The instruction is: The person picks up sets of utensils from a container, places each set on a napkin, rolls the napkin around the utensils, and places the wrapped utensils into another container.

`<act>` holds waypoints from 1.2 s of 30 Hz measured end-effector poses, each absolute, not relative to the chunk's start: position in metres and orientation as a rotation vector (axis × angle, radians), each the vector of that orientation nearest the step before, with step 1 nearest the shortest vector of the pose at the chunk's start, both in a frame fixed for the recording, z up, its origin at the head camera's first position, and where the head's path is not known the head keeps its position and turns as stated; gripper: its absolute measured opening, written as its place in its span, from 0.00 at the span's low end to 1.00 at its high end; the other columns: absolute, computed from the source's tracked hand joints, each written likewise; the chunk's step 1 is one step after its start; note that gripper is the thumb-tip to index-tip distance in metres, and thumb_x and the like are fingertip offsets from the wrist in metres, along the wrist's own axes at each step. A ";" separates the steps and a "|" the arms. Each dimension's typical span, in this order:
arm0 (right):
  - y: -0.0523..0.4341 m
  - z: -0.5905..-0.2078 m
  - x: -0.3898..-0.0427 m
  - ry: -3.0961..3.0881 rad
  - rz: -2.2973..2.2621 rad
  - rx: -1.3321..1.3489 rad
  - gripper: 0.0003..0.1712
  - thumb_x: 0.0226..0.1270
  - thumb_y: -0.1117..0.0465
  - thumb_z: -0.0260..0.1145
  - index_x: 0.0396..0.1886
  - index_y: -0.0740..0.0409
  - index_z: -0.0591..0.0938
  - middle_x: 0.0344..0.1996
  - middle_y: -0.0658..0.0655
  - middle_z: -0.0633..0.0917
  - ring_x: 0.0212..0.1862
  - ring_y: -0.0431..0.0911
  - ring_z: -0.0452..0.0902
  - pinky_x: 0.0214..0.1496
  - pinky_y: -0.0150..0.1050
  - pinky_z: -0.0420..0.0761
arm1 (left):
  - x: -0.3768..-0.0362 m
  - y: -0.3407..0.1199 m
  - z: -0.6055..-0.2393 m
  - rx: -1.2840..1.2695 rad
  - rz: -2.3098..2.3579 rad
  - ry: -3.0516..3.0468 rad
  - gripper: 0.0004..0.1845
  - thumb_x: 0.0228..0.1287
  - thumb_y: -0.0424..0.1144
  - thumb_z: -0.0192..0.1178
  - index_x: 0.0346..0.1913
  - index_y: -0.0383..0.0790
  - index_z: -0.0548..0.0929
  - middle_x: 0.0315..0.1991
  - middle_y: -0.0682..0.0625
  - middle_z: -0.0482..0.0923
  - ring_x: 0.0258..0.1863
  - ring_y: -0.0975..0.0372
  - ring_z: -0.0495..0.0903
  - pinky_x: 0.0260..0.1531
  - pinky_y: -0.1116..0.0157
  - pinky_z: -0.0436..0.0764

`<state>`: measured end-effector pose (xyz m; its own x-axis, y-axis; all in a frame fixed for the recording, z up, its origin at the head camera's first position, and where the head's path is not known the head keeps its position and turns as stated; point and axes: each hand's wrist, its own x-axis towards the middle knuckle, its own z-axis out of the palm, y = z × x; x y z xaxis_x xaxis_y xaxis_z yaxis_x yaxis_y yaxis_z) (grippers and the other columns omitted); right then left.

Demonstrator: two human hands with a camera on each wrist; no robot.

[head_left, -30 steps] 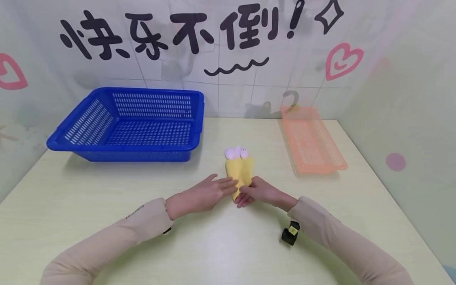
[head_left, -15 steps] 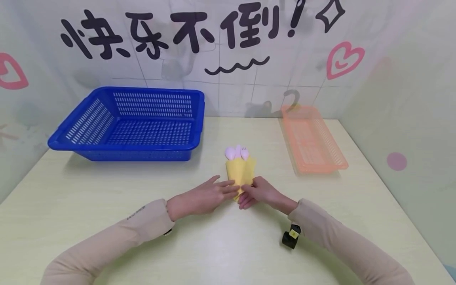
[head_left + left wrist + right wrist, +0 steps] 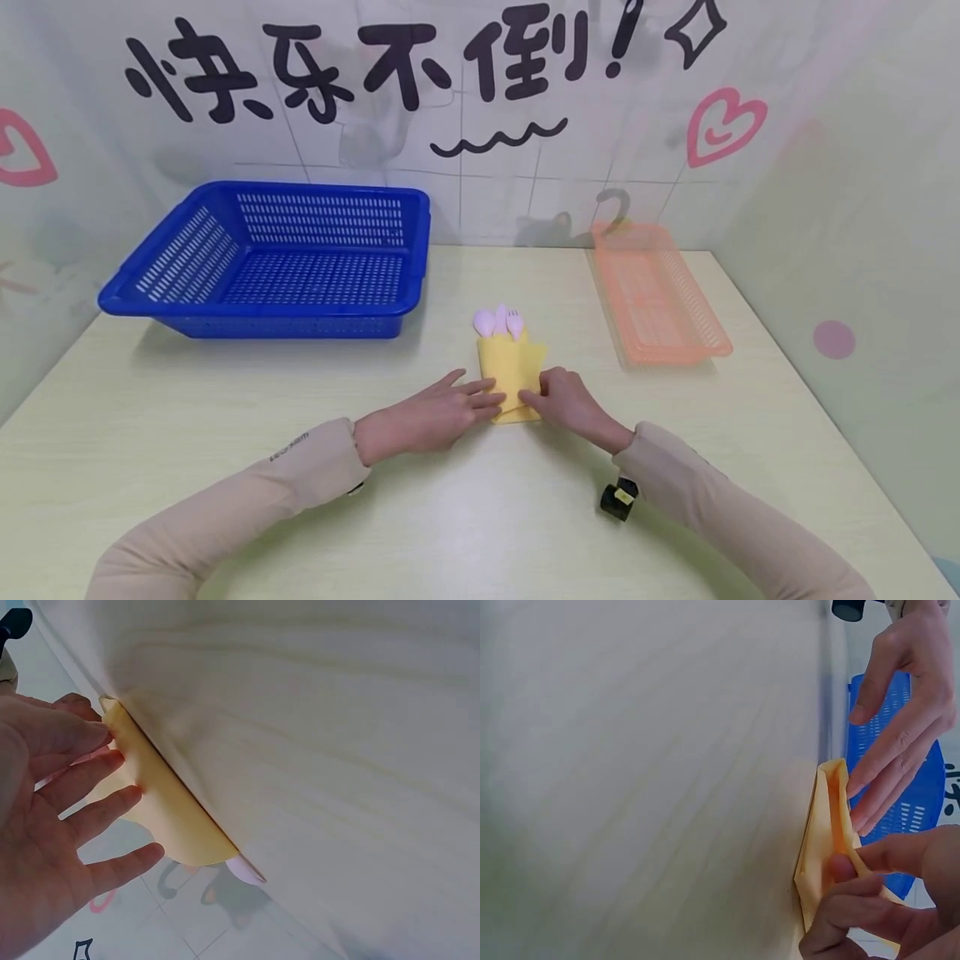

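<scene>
left hand (image 3: pixel 438 410): fingers straight and spread, tips resting flat on the left edge of the yellow napkin (image 3: pixel 512 375). Grip wide, nothing curled around. Left wrist view confirms it: the fingers (image 3: pixel 97 769) lie extended against the napkin's folded edge.
right hand (image 3: pixel 564 398): fingers bent, pinching the lower right flap of the napkin. Right wrist view shows thumb and fingertips (image 3: pixel 847 870) closed on the fold, so the grip is narrow and holding the napkin.
yellow napkin: lies on the surface (image 3: pixel 450 517) at centre, between the two hands, folded into a narrow upright wrap. Near end sits under both hands. In the right wrist view the fold edge stands slightly off the surface.
pink cutlery (image 3: pixel 499 321): heads stick out of the napkin's far end, a spoon bowl and a fork head visible, handles hidden inside the wrap.
blue basket (image 3: pixel 187 250): on the surface, far left, well apart from the hands.
orange basket (image 3: pixel 675 333): on the surface, far right, long and shallow, near the napkin but not touching.
sleeves: beige, both forearms resting low over the surface.
black wrist device (image 3: pixel 618 497): under the right forearm, just above the surface.
back wall: black characters, pink hearts.
</scene>
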<state>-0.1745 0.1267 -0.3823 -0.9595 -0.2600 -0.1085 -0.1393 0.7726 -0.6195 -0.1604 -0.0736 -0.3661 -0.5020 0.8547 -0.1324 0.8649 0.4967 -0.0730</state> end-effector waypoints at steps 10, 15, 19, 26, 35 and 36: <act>0.131 -0.375 -0.178 2.648 -0.929 -0.175 0.14 0.55 0.58 0.65 0.17 0.63 0.77 0.11 0.54 0.81 0.16 0.41 0.75 0.18 0.29 0.65 | -0.159 -0.073 -0.366 1.488 -0.225 2.651 0.24 0.57 0.29 0.56 0.59 0.41 0.71 0.63 0.46 0.62 0.64 0.54 0.57 0.57 0.48 0.62; 0.134 -0.375 -0.181 2.580 -0.993 -0.149 0.13 0.53 0.59 0.67 0.17 0.64 0.80 0.13 0.54 0.82 0.18 0.41 0.78 0.20 0.29 0.70 | -0.159 -0.073 -0.367 1.492 -0.242 2.648 0.24 0.56 0.29 0.56 0.59 0.40 0.70 0.63 0.45 0.62 0.64 0.55 0.57 0.57 0.48 0.62; 0.136 -0.375 -0.181 2.550 -1.030 -0.144 0.13 0.52 0.59 0.67 0.16 0.65 0.81 0.13 0.55 0.82 0.19 0.42 0.79 0.21 0.29 0.71 | -0.158 -0.074 -0.366 1.489 -0.243 2.643 0.23 0.56 0.30 0.55 0.58 0.38 0.71 0.63 0.45 0.62 0.64 0.55 0.57 0.57 0.48 0.61; 0.138 -0.373 -0.181 2.530 -1.046 -0.147 0.12 0.51 0.61 0.67 0.15 0.65 0.82 0.13 0.55 0.82 0.19 0.40 0.78 0.18 0.28 0.66 | -0.156 -0.075 -0.363 1.495 -0.250 2.633 0.24 0.55 0.29 0.57 0.58 0.40 0.71 0.63 0.46 0.63 0.64 0.55 0.57 0.56 0.47 0.62; 0.138 -0.373 -0.180 2.543 -1.032 -0.160 0.12 0.51 0.63 0.66 0.14 0.65 0.82 0.13 0.55 0.82 0.18 0.38 0.76 0.17 0.28 0.63 | -0.157 -0.076 -0.365 1.530 -0.261 2.636 0.25 0.56 0.29 0.56 0.58 0.41 0.71 0.62 0.48 0.64 0.64 0.55 0.58 0.56 0.48 0.63; 0.138 -0.373 -0.181 2.548 -1.024 -0.161 0.11 0.51 0.62 0.66 0.15 0.65 0.82 0.13 0.55 0.82 0.17 0.38 0.76 0.17 0.28 0.63 | -0.157 -0.076 -0.365 1.528 -0.260 2.635 0.25 0.55 0.29 0.56 0.59 0.41 0.71 0.62 0.48 0.64 0.64 0.55 0.57 0.56 0.48 0.63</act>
